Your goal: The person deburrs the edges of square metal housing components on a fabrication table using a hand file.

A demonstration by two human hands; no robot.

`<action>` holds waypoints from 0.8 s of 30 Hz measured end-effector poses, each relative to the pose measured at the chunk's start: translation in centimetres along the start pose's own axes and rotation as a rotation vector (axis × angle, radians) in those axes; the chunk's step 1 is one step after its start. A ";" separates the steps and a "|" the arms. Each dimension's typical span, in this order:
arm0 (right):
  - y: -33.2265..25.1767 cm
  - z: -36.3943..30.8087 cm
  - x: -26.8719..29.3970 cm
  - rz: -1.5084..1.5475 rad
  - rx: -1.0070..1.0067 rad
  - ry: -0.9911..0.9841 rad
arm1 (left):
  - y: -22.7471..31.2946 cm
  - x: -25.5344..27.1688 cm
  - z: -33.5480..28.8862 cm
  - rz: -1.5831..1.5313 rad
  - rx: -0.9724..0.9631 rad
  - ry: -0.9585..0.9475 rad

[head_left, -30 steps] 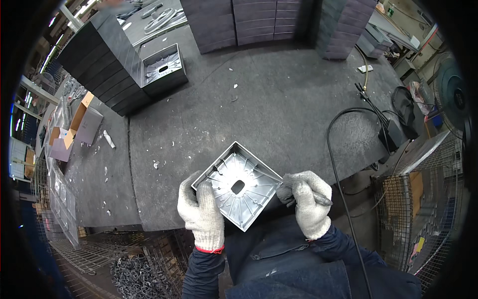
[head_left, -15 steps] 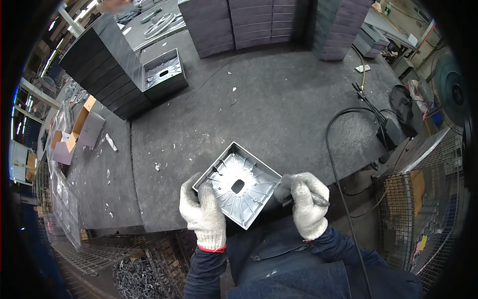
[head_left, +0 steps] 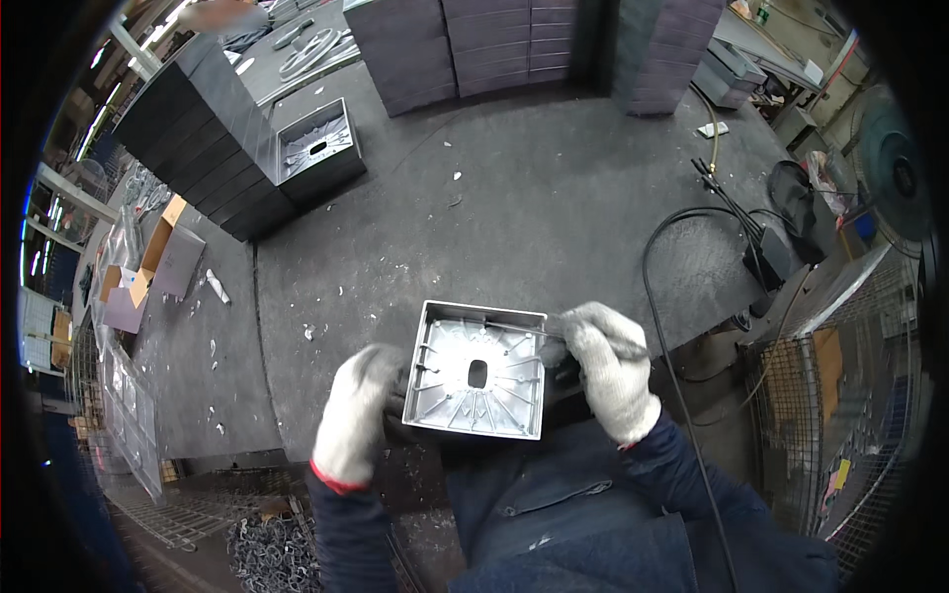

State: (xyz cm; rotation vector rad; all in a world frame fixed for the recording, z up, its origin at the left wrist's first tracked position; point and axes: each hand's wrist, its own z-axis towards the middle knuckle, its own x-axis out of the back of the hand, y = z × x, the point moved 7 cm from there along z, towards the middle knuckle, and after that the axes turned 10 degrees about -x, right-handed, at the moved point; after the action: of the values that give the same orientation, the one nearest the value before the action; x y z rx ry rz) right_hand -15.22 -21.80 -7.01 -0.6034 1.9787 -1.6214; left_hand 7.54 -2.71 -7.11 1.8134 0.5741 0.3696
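Observation:
A square, shallow metal housing (head_left: 450, 413) with radiating ribs and an oval hole in its floor sits before me at the table's near edge, its hollow side up. My left hand (head_left: 358, 410), in a white knit glove with dark fingertips, grips its left wall. My right hand (head_left: 608, 361), gloved the same way, is closed beside the far right corner. From its fingers a thin metal rod-like tool (head_left: 514, 328) reaches along the inside of the far wall. The tool's handle is hidden in the glove, so I cannot tell its exact kind.
Stacked dark housings (head_left: 213, 138) rise at the far left, beside one open housing (head_left: 321, 158). More stacks (head_left: 405, 54) stand at the back. A black cable (head_left: 660, 306) hangs over the right edge near a fan (head_left: 895, 168). An opened carton (head_left: 163, 262) lies left.
The housing has turned so its walls run nearly square to me. My left hand has shifted outward and left. My right hand has risen slightly, and the tool's shaft now shows inside the housing.

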 end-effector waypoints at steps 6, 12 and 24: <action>-1.9 3.9 -1.6 -0.118 -0.002 -0.262 | -3.6 1.1 3.6 -0.205 -0.084 0.123; -5.8 -0.6 -0.5 -0.454 0.591 0.080 | 0.0 -4.3 0.4 -0.146 -0.123 0.212; -4.3 -0.8 -0.9 -0.444 0.406 0.023 | -2.2 -3.9 0.0 0.055 -0.297 0.370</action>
State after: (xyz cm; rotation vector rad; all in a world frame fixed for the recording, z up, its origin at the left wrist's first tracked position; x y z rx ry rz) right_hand -14.93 -21.45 -2.58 -0.9019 1.5258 -2.2245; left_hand 3.85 -4.42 -9.04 1.4840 0.6841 0.7965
